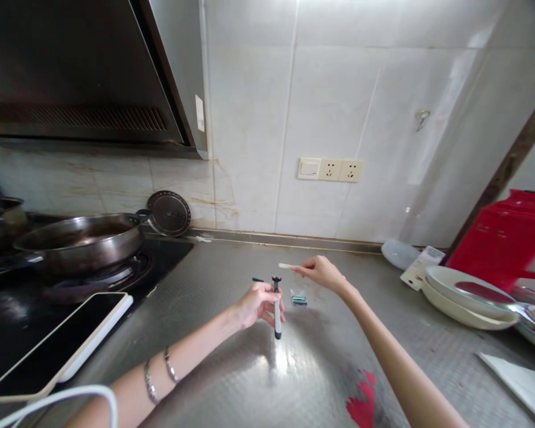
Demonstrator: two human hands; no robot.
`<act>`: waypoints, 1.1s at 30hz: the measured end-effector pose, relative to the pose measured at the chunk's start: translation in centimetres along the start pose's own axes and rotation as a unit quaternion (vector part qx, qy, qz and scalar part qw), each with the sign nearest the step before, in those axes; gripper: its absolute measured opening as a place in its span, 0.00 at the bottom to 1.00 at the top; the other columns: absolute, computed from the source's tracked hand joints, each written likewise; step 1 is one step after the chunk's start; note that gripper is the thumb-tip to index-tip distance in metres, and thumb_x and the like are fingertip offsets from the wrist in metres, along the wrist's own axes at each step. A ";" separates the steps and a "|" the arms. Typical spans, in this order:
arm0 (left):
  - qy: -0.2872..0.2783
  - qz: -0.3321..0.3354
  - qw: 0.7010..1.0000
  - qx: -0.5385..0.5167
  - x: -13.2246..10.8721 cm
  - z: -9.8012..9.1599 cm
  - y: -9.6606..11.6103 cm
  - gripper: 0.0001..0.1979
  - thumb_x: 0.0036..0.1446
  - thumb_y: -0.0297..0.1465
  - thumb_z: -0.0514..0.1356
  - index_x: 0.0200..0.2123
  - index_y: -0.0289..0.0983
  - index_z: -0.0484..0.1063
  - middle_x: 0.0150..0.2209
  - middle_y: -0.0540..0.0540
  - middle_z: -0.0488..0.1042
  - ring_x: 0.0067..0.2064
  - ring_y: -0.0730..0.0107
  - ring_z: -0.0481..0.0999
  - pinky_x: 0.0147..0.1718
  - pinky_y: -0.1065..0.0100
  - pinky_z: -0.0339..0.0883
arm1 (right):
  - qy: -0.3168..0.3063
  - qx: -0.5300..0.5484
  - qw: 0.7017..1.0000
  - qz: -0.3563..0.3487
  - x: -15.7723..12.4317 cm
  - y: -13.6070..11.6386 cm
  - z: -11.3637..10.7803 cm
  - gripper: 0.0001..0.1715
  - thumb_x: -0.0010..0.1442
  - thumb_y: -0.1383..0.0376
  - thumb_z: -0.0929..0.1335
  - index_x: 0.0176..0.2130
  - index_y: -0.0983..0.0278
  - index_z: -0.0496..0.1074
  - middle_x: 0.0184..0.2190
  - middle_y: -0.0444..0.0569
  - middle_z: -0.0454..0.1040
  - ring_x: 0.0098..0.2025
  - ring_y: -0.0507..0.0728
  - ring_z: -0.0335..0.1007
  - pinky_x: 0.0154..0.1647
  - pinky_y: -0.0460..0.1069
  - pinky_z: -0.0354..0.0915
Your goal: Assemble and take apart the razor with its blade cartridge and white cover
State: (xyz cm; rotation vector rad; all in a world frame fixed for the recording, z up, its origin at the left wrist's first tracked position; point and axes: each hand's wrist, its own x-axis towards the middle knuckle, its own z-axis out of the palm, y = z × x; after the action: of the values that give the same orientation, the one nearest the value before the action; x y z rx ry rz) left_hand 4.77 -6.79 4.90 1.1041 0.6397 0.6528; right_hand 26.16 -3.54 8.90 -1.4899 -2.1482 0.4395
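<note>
My left hand (259,302) is closed around a grey razor handle (277,318) with black ends, held upright above the steel counter. Its forked black top points up, and no blade cartridge shows on it. Beyond it, my right hand (320,271) pinches a small, slim white stick (287,266) that points left; its exact kind is too small to tell. On the counter between and behind the hands lie green razor cartridges (299,300) in what looks like clear plastic. Another small dark green piece (258,279) shows just behind my left fingers.
A pan (84,241) sits on the stove at left, with a phone (57,345) and white cable (71,391) in front. At right are stacked dishes (468,306), a red thermos jug (503,238) and a white sheet (519,380). Wall sockets (341,170) are ahead.
</note>
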 end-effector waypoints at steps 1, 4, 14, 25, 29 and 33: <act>-0.006 -0.001 1.000 0.004 0.0 0.1 0.0 0.11 0.44 0.30 0.59 0.31 0.33 0.62 0.24 0.46 0.71 0.23 0.64 0.75 0.18 0.66 0.67 | 0.005 -0.002 1.000 0.000 0.0 0.0 0.0 0.34 0.49 0.42 0.61 0.18 0.68 0.70 0.12 0.40 0.53 0.17 0.46 0.45 0.17 0.44 0.42; -0.016 -0.004 1.000 0.013 -0.1 0.3 0.2 0.11 0.44 0.30 0.59 0.31 0.33 0.62 0.24 0.46 0.71 0.24 0.63 0.75 0.19 0.65 0.68 | -0.047 0.048 0.997 -0.024 -0.2 -0.6 -0.2 0.33 0.50 0.42 0.61 0.20 0.69 0.71 0.12 0.39 0.53 0.17 0.46 0.45 0.17 0.44 0.43; -0.031 -0.010 0.999 0.029 -0.5 1.0 0.8 0.11 0.43 0.30 0.60 0.31 0.32 0.62 0.24 0.45 0.72 0.23 0.62 0.75 0.19 0.65 0.68 | 0.045 -0.015 0.998 -0.033 -0.2 -0.8 -0.3 0.32 0.51 0.44 0.62 0.17 0.68 0.69 0.13 0.40 0.53 0.18 0.46 0.46 0.18 0.44 0.42; -0.046 0.003 0.998 0.051 -0.8 0.9 1.1 0.11 0.45 0.31 0.60 0.32 0.32 0.63 0.25 0.44 0.71 0.24 0.62 0.75 0.19 0.65 0.69 | 0.009 0.005 1.000 -0.013 -0.5 -0.5 -1.6 0.32 0.49 0.43 0.63 0.17 0.69 0.70 0.12 0.40 0.53 0.17 0.46 0.44 0.17 0.44 0.42; -0.039 0.004 0.998 0.051 -0.6 0.6 1.1 0.12 0.44 0.31 0.60 0.32 0.32 0.63 0.25 0.44 0.71 0.24 0.63 0.75 0.20 0.65 0.69 | -0.074 0.077 0.993 -0.052 -0.8 -1.1 -1.9 0.32 0.51 0.44 0.62 0.21 0.70 0.71 0.12 0.40 0.54 0.16 0.46 0.46 0.17 0.44 0.43; -0.031 0.022 0.998 0.052 -0.3 0.1 1.1 0.12 0.45 0.32 0.61 0.31 0.32 0.63 0.25 0.45 0.71 0.24 0.63 0.75 0.20 0.66 0.69 | -0.099 0.065 0.991 -0.056 -0.8 -1.6 -1.8 0.32 0.50 0.43 0.62 0.18 0.68 0.69 0.11 0.39 0.53 0.16 0.46 0.45 0.17 0.44 0.42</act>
State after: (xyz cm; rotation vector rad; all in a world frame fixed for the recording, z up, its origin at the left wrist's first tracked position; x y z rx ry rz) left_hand 4.43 -6.76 5.99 1.2329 0.6026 0.6250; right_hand 26.17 -4.88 11.09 -1.2936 -2.2925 0.6994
